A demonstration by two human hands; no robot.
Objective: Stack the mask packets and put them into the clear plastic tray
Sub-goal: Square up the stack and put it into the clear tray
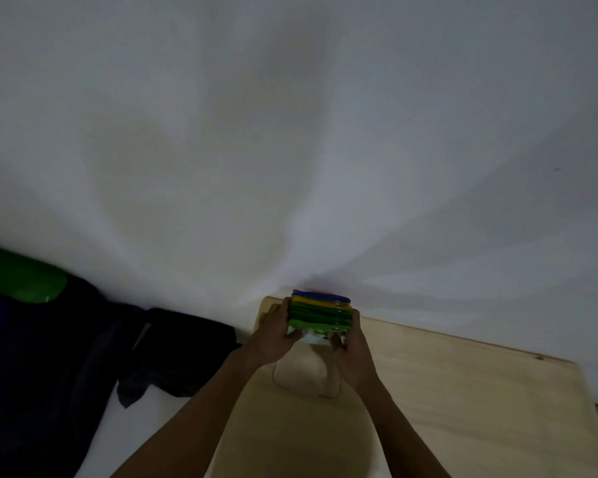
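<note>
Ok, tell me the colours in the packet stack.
In the head view, the stack shows blue on top, then yellow, then several green edges, held between both hands.

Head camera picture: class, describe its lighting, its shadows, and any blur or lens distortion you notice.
Head view: dim, soft light with overlapping grey shadows fanning across the white wall; a dark shadow falls on the wooden table below the forearms; the stack of mask packets, held between the left hand and right hand, looks slightly soft; the wide-angle lens bends the table edge.
</note>
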